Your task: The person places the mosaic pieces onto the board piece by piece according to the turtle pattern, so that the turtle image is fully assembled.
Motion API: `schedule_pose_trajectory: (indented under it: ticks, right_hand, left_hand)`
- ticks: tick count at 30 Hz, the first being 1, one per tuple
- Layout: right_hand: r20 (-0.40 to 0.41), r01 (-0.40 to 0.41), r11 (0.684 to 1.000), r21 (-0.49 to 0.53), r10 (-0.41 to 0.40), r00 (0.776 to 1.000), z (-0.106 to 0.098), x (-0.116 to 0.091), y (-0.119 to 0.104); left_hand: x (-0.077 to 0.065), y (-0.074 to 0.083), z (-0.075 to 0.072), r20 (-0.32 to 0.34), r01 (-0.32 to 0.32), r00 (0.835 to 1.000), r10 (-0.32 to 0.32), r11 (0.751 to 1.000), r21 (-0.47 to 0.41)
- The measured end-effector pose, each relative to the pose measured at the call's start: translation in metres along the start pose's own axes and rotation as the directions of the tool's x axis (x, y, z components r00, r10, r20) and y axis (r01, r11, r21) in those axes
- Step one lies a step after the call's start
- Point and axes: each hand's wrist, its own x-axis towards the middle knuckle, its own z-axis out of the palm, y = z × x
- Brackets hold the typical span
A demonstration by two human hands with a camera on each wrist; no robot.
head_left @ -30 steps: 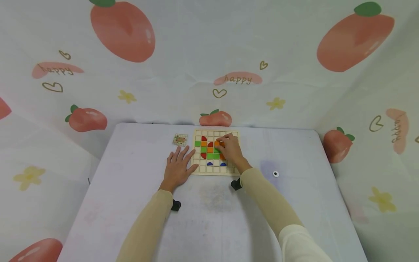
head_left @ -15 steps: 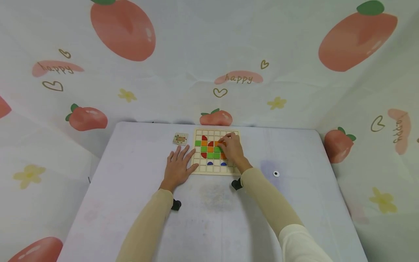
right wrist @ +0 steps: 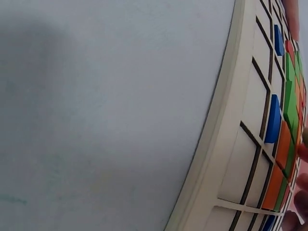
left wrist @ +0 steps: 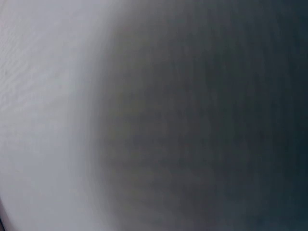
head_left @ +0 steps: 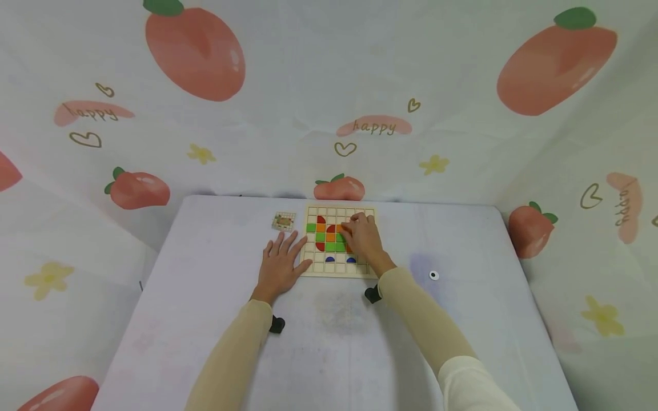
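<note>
A pale wooden grid board (head_left: 313,271) lies on the table, bearing flat red, orange, green and blue pieces. My left hand (head_left: 277,267) lies flat with fingers spread, its index finger and thumb reaching the board's left edge. Over the right part of the board is my right hand (head_left: 365,238), fingers bent and tips beside an orange tile (head_left: 339,228). I cannot tell whether it grips one. Two blue half-rounds (right wrist: 273,120) stand in separate cells nearer me. Right-hand fingers (right wrist: 302,183) touch the coloured cluster in the right wrist view. The left wrist view is a dark blur.
A small printed card (head_left: 284,221) lies left of the board's far corner. To the right, a white disc with a black dot (head_left: 434,275) rests on the white table (head_left: 334,354). A fruit-patterned curtain (head_left: 288,80) rises behind the table's far edge.
My right hand's fingertips have shifted slightly over the orange tiles, and stay at the same part of the board. The left hand has not moved. The head view tilts a little.
</note>
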Motion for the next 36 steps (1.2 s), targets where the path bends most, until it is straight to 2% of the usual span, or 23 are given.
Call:
schedule_pose_trajectory:
  ticks: [6, 12, 20, 36]
  right_hand:
    - [-0.013, 0.01, 0.999, -0.038, -0.011, 1.0, -0.006, -0.006, 0.004]
    - [-0.009, -0.013, 0.996, -0.089, 0.013, 1.0, -0.018, -0.019, 0.009]
    - [-0.016, 0.001, 0.992, -0.127, -0.003, 1.0, -0.025, -0.039, 0.031]
    - [0.034, -0.127, 0.984, -0.123, 0.132, 0.991, -0.032, -0.079, 0.074]
  left_hand:
    - [0.0, 0.001, -0.002, 0.011, 0.003, 1.0, -0.003, 1.0, -0.003]
    - [-0.001, -0.002, 0.0, 0.018, 0.01, 1.0, -0.01, 1.0, -0.007]
    - [0.0, 0.0, 0.001, 0.012, 0.01, 1.0, -0.01, 1.0, -0.018]
    - [0.002, -0.002, 0.003, 0.026, 0.004, 1.0, -0.003, 1.0, -0.026]
